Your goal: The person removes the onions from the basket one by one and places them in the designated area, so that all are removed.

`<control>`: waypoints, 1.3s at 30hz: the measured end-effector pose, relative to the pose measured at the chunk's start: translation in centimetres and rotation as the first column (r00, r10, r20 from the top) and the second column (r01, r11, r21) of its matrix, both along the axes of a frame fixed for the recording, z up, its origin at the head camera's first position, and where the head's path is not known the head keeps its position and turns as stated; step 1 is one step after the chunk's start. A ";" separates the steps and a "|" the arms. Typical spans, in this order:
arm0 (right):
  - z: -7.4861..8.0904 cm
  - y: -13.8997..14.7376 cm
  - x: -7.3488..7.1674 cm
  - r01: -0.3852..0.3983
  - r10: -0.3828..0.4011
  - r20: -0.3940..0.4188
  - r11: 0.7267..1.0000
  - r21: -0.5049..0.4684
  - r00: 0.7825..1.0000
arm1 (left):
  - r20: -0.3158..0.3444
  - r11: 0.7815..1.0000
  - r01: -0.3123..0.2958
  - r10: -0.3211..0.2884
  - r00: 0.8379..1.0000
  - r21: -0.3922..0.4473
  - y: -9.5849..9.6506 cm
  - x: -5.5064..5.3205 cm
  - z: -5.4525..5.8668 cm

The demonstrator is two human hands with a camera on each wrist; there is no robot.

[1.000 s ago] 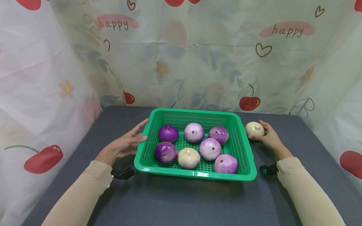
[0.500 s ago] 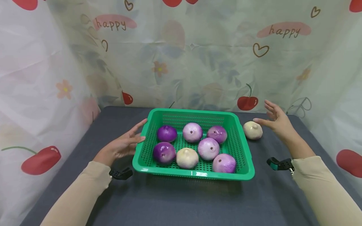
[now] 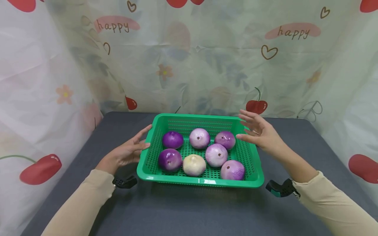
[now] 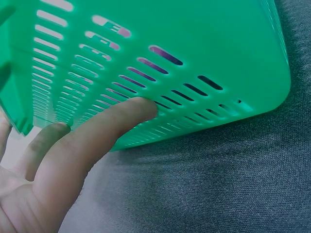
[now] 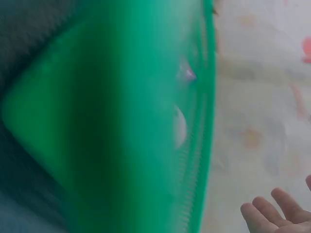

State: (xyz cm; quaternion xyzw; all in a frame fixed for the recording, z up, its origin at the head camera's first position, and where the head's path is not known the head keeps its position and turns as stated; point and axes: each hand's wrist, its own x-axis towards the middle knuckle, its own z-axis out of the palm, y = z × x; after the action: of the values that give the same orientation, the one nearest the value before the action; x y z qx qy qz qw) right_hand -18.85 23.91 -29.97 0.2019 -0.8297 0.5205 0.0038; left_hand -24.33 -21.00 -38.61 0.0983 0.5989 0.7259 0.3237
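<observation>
A green plastic basket [image 3: 200, 182] stands on the table with several purple onions and a cream-white onion [image 3: 194, 165] in it. Against its left end wall my left hand [image 3: 125, 152] rests with fingers extended; the left wrist view has the thumb [image 4: 116, 116] on the slotted wall. My right hand [image 3: 264, 134] is raised at the basket's right rim, fingers spread and holding nothing. Closest to it inside is a purple onion [image 3: 225, 140]. A second white onion, outside the basket on the right, is hidden behind this hand.
A dark grey cloth [image 3: 189, 213] covers the table. Printed curtains [image 3: 200, 65] hang behind the table and along both sides. Dark wrist devices [image 3: 125, 182] sit on both wrists.
My right hand let go of the white onion outside the basket, lifted away to the right, then swung left to the basket's right rim. The left hand stays at the basket.
</observation>
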 end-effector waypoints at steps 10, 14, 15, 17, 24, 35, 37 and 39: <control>-4.2 -3.6 -0.6 -0.124 0.119 0.127 0.992 0.031 0.985 | -0.004 1.000 -0.008 0.008 1.000 0.004 0.0 0.0 -0.1; -5.2 -3.9 -1.0 -0.136 0.124 0.141 0.988 0.078 0.982 | -0.004 1.000 -0.006 0.006 1.000 0.013 0.0 0.1 -0.1; -5.4 -3.9 -1.0 -0.142 0.128 0.150 0.986 0.084 0.980 | -0.003 1.000 -0.005 0.005 1.000 0.016 0.0 0.1 -0.1; -5.8 -4.0 -1.2 -0.154 0.136 0.160 0.982 0.105 0.978 | -0.002 1.000 -0.004 0.004 1.000 0.018 0.0 0.1 -0.1; -6.7 -4.5 -1.5 -0.173 0.136 0.151 0.950 0.261 0.979 | -0.012 1.000 0.002 -0.001 1.000 0.019 0.0 0.1 0.0; -7.9 -5.4 -1.5 -0.242 0.233 0.079 0.846 0.474 0.969 | -0.013 1.000 -0.006 0.006 1.000 0.002 0.0 0.1 0.0; -8.0 -5.4 -1.4 -0.238 0.240 0.059 0.840 0.487 0.969 | -0.013 1.000 -0.009 0.009 1.000 -0.001 0.0 0.1 0.0; -8.0 -5.4 -1.3 -0.230 0.242 0.040 0.837 0.497 0.969 | -0.013 1.000 -0.011 0.011 1.000 -0.001 0.1 0.1 -0.1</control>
State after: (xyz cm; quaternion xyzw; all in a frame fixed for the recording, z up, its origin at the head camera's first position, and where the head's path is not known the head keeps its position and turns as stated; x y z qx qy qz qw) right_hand -20.16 18.47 -37.96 0.3030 -0.9043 0.2827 -0.1024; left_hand -24.23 -20.94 -38.66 0.0996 0.6020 0.7265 0.3160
